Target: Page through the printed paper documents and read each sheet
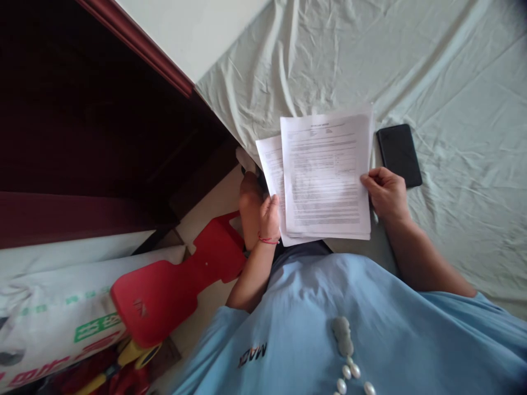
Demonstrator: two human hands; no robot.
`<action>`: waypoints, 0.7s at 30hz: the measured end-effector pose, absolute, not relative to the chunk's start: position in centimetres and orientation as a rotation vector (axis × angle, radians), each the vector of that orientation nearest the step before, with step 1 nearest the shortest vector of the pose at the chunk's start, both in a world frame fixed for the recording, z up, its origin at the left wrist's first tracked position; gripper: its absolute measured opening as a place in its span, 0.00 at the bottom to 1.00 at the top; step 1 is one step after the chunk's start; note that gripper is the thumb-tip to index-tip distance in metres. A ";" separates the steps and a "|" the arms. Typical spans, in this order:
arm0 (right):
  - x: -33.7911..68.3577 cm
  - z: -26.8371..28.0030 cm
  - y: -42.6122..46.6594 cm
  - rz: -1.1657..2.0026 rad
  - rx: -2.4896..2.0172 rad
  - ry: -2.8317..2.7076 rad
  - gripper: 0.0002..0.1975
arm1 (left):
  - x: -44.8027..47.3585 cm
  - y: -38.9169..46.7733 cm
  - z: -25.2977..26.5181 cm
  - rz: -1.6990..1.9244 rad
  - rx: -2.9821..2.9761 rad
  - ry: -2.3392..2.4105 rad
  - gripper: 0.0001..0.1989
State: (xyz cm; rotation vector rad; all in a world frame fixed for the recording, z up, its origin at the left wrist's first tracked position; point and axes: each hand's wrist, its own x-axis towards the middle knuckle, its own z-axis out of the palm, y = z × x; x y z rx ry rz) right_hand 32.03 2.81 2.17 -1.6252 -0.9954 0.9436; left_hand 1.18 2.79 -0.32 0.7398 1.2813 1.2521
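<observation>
Printed paper sheets (325, 181) are held up in front of my body, in two overlapping layers. My left hand (270, 219), with a red string at the wrist, grips the left edge of the rear sheets (269, 159). At the right edge of the front sheets, my right hand (385, 192) pinches the paper between thumb and fingers. The text is too small to read. Just beyond my right hand a black rectangular phone-like object (399, 155) lies flat on the pale sheet, untouched.
A pale, wrinkled cloth (465, 109) covers the surface ahead and to the right. Dark wooden furniture (82, 109) stands at the left. Below it are a red plastic seat (160, 296) and a white printed sack (61, 307). Yellow-handled scissors (132, 354) lie near the sack.
</observation>
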 end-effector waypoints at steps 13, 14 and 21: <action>31.6 3.2 2.7 1.033 -1.645 -1.049 0.11 | 1.5 2.5 0.7 1.206 0.716 1.256 0.29; 31.5 3.3 2.7 1.043 -1.646 -1.057 0.11 | 1.7 2.5 0.8 1.197 0.713 1.261 0.29; 31.4 3.8 2.6 1.081 -1.637 -1.057 0.12 | 1.9 2.5 0.1 1.176 0.710 1.283 0.31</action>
